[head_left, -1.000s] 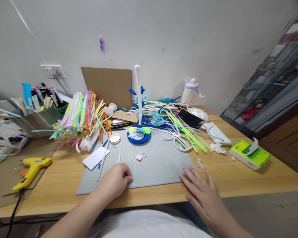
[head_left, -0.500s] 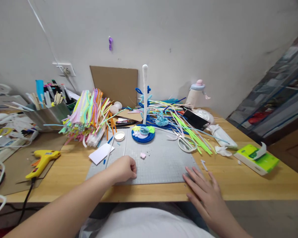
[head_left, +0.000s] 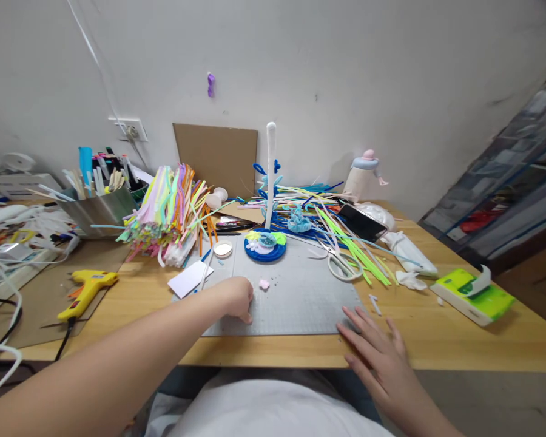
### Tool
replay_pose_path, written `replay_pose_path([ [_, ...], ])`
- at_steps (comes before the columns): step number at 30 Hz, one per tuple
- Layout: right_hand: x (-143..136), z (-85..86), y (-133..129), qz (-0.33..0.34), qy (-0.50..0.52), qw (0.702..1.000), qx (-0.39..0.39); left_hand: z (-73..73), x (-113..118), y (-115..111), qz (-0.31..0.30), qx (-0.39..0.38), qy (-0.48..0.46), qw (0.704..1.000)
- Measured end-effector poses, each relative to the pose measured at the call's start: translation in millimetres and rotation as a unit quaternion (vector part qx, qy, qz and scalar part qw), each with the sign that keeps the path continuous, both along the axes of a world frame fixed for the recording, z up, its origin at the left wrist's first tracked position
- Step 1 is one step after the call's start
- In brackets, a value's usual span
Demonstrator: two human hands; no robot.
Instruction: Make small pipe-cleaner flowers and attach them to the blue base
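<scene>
My left hand [head_left: 236, 297] rests on the grey cutting mat [head_left: 300, 303] with its fingers curled together; anything between the fingertips is hidden. My right hand [head_left: 375, 346] lies flat with fingers spread, its fingertips on the mat's right front corner and nothing in it. A small pale pink lump [head_left: 264, 284] sits on the mat just beyond my left hand, with dark specks beside it. Farther back stands a round blue base [head_left: 266, 254] with yellow, white and green pieces on it. A white fuzzy post [head_left: 271, 176] rises behind it, with blue curled shapes alongside.
Scissors [head_left: 344, 267] and green pipe cleaners [head_left: 352, 246] lie right of the base. A yellow glue gun [head_left: 88, 294] is at the left, near a pipe-cleaner bundle [head_left: 159, 212]. A white card [head_left: 190, 279], a round lid [head_left: 222, 249] and a tissue pack [head_left: 473, 297] are also on the table.
My left hand has shifted slightly forward on the mat, its fingers still curled. My right hand stays in place. The camera view has turned a little to the left.
</scene>
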State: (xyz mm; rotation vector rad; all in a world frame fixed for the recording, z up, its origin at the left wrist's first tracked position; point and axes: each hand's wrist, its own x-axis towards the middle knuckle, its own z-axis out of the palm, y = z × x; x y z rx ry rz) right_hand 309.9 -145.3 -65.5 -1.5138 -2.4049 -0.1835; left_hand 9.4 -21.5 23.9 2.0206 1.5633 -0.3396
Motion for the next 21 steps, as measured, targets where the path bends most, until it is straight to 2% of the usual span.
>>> replay_pose_path([
  [4, 0, 7.2, 5, 0.002, 0.005, 1.000, -0.011, -1.7, 3, 4, -0.014, -0.007, 0.010, 1.000],
  [8, 8, 6.0, 18, 0.018, -0.041, 0.997, -0.069, -4.4, -4, -3, -0.007, 0.023, -0.018, 1.000],
  [10, 18, 3.0, 27, -0.041, -0.051, 0.996, -0.060, -6.6, -9, -13, 0.004, 0.046, -0.039, 0.998],
  [13, 28, 4.9, 43, -0.157, -0.027, 0.987, 0.003, -12.1, -19, -29, 0.014, 0.082, -0.069, 0.994],
  [14, 27, 8.7, 48, -0.173, -0.008, 0.985, 0.015, -14.1, -22, -34, 0.015, 0.092, -0.081, 0.992],
  [16, 16, 21.6, 56, -0.155, 0.048, 0.987, 0.017, -16.8, -26, -40, 0.032, 0.111, -0.146, 0.982],
  [18, -6, 40.0, 64, -0.093, 0.113, 0.989, -0.013, -16.1, -27, -40, 0.089, 0.078, -0.260, 0.958],
  [19, -20, 50.5, 68, -0.046, 0.148, 0.987, -0.037, -14.0, -25, -38, 0.127, 0.040, -0.333, 0.933],
  [21, -51, 71.2, 78, 0.044, 0.218, 0.970, -0.098, -7.7, -19, -29, 0.194, -0.056, -0.483, 0.852],
])
